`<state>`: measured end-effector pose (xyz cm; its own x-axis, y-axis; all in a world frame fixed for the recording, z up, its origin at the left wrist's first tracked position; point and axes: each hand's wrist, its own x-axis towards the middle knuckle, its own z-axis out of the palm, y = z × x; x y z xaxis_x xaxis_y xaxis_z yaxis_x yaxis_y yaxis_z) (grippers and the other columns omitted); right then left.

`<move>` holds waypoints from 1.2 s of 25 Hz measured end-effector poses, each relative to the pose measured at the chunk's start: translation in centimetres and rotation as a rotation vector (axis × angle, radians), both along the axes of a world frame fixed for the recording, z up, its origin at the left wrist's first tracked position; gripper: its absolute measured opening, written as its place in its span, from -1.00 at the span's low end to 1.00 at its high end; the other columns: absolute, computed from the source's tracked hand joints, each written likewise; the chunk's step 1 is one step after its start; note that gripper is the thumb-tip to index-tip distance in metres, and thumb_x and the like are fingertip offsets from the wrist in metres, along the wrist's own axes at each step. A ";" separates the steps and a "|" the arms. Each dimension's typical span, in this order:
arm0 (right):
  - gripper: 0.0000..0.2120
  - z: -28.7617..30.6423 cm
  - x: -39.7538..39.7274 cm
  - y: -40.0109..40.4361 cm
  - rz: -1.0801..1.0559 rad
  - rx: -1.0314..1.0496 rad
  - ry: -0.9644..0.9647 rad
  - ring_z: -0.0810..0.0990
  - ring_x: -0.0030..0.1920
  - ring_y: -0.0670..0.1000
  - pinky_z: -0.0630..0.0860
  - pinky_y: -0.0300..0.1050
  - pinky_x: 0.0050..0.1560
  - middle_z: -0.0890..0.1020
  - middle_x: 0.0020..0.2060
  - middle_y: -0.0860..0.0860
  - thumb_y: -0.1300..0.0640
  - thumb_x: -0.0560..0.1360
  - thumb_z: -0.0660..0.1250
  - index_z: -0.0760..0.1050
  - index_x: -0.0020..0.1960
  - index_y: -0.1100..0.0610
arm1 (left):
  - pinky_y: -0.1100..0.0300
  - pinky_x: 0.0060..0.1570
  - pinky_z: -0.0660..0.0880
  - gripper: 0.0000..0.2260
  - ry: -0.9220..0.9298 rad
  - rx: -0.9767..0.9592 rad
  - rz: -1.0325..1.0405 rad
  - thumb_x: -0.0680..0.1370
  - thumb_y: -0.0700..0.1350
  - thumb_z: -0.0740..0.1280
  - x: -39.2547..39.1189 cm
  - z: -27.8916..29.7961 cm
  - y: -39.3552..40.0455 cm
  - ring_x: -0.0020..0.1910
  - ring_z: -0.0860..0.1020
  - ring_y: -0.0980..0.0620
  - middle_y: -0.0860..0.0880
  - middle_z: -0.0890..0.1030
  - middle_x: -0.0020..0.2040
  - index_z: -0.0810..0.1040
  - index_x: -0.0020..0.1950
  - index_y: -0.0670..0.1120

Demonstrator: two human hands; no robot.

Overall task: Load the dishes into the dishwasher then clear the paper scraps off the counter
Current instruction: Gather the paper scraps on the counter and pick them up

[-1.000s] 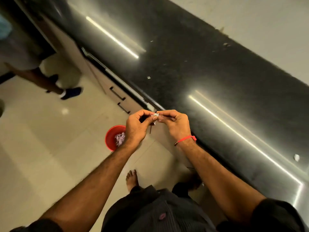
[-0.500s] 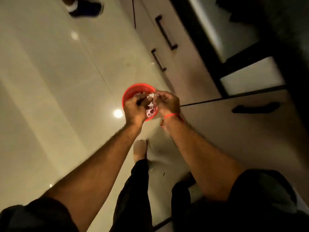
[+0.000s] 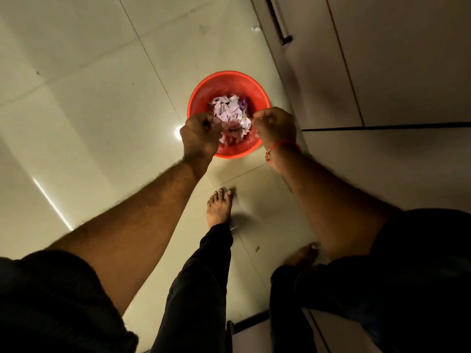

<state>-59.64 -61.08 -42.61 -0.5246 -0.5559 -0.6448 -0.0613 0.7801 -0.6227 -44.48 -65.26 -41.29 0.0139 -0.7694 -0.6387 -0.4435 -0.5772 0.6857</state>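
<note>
Below: two hands [image 3: 200, 138] [image 3: 276, 126], one red bin [image 3: 226, 82], paper scraps [image 3: 229, 110].

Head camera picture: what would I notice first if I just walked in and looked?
The bright red bucket on the pale tiled floor, heaped with crumpled pale purple paper scraps. Right above it hover the left hand and right hand, fingers curled. Nearer you, a bare foot stands on the tiles.

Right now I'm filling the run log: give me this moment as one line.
stage: binning scraps | left hand: over red bin, fingers curled | right hand: over bin, fingers curled | bin: on floor, holds paper scraps | scrap in fingers: cannot tell
</note>
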 end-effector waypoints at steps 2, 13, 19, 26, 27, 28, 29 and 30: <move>-0.76 2.7 0.3 -0.3 0.036 -0.030 -0.118 0.66 -0.24 -0.05 0.63 -0.08 -0.10 0.68 -0.23 -0.03 0.19 0.36 0.43 0.68 -0.04 -0.07 | 0.07 0.16 0.58 -0.80 -0.048 0.003 -0.080 0.59 -0.29 0.33 -0.4 1.2 0.5 0.01 0.66 -0.05 -0.08 0.69 0.07 0.66 0.15 -0.11; -0.79 23.8 1.5 3.2 -0.146 -0.185 -0.379 0.63 -0.01 0.10 0.59 0.10 0.08 0.65 0.09 0.16 0.33 0.58 0.25 0.58 0.04 0.07 | -0.08 0.26 0.51 -0.73 -0.083 -0.216 -0.287 0.52 -0.18 0.41 0.9 18.4 3.8 0.16 0.59 -0.16 -0.11 0.55 0.26 0.63 0.23 -0.07; -0.78 39.1 -0.5 9.6 -0.042 -0.425 -0.212 0.64 -0.19 -0.12 0.56 -0.26 -0.15 0.67 -0.07 0.03 0.34 0.61 0.22 0.58 0.13 0.14 | 0.01 0.34 0.46 -0.77 0.122 -0.505 -0.342 0.52 -0.14 0.36 -0.7 33.3 6.9 0.27 0.53 0.00 0.09 0.50 0.21 0.66 0.15 -0.03; -0.73 49.8 -7.2 21.9 -0.179 -0.689 0.175 0.58 -0.30 0.02 0.56 -0.12 -0.23 0.69 -0.10 0.10 0.32 0.57 0.20 0.61 0.11 0.11 | 0.49 0.07 0.39 -0.78 0.349 -0.752 -0.624 0.59 -0.31 0.32 -9.3 45.7 12.9 0.16 0.51 0.33 -0.01 0.62 0.15 0.69 0.11 -0.10; -0.74 50.8 -8.5 24.0 -0.250 -0.705 0.241 0.57 -0.32 0.02 0.57 -0.11 -0.23 0.69 -0.11 0.11 0.32 0.57 0.20 0.61 0.11 0.15 | 0.46 0.06 0.41 -0.79 0.405 -0.772 -0.696 0.59 -0.32 0.31 -11.1 46.9 14.4 0.16 0.53 0.29 -0.01 0.63 0.14 0.69 0.11 -0.10; -0.75 51.3 -9.7 26.2 -0.332 -0.710 0.299 0.56 -0.32 0.00 0.57 -0.10 -0.22 0.69 -0.12 0.11 0.32 0.57 0.20 0.62 0.10 0.16 | 0.43 0.07 0.44 -0.79 0.460 -0.777 -0.780 0.60 -0.32 0.32 -12.9 47.9 16.1 0.17 0.54 0.24 -0.01 0.63 0.14 0.69 0.10 -0.10; -0.75 51.5 -10.8 28.4 -0.406 -0.704 0.341 0.55 -0.32 -0.01 0.56 -0.11 -0.21 0.70 -0.12 0.10 0.32 0.57 0.20 0.62 0.09 0.15 | 0.40 0.09 0.45 -0.79 0.501 -0.779 -0.867 0.60 -0.32 0.32 -14.5 48.6 17.7 0.17 0.55 0.20 -0.02 0.62 0.14 0.69 0.10 -0.10; -0.74 51.6 -11.9 30.5 -0.475 -0.686 0.378 0.55 -0.32 -0.04 0.55 -0.11 -0.20 0.70 -0.13 0.08 0.33 0.57 0.20 0.62 0.08 0.13 | 0.39 0.12 0.45 -0.79 0.530 -0.783 -0.956 0.59 -0.31 0.33 -16.0 49.1 19.2 0.18 0.55 0.19 -0.02 0.61 0.14 0.69 0.11 -0.09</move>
